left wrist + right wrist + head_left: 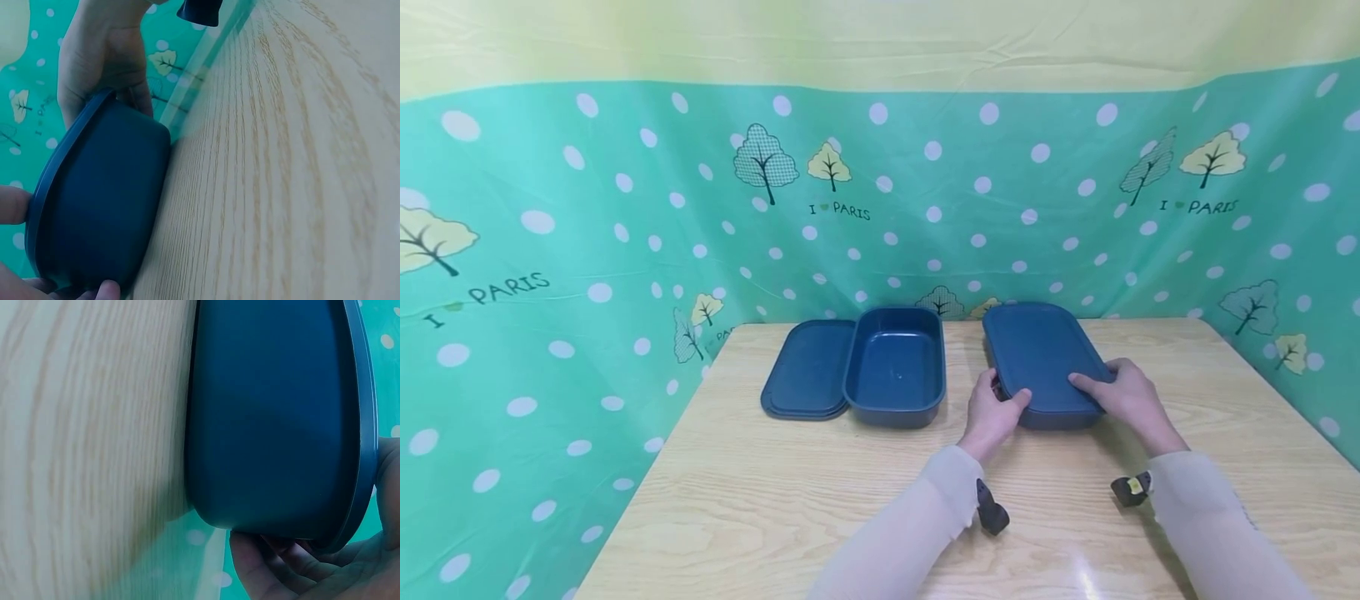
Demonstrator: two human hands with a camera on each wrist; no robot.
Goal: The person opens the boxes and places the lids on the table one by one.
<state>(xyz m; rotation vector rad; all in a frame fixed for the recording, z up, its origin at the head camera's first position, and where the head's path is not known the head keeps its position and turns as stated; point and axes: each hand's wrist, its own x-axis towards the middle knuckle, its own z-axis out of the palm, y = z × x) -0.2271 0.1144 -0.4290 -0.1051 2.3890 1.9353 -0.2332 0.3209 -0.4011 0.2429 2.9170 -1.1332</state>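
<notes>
A dark blue rectangular food container (pixel 1063 419) with its lid (pixel 1043 354) on top is on the right half of the table. My left hand (pixel 992 412) grips its near left corner, thumb on the lid's edge and fingers down the side wall. On the opposite side my right hand (pixel 1126 400) holds the container, its thumb lying on the lid. Fingers (pixel 247 559) of the right hand curl under the lid's rim against the wall in the right wrist view. In the left wrist view the container's side wall (pixel 103 194) shows between both hands.
An uncovered dark blue container (pixel 895 414) stands left of the hands. Beside it a matching lid (pixel 808 367) lies flat, partly overlapped by that container. The wooden table (pixel 760 500) ends at a green dotted curtain (pixel 820 275) at the back and sides.
</notes>
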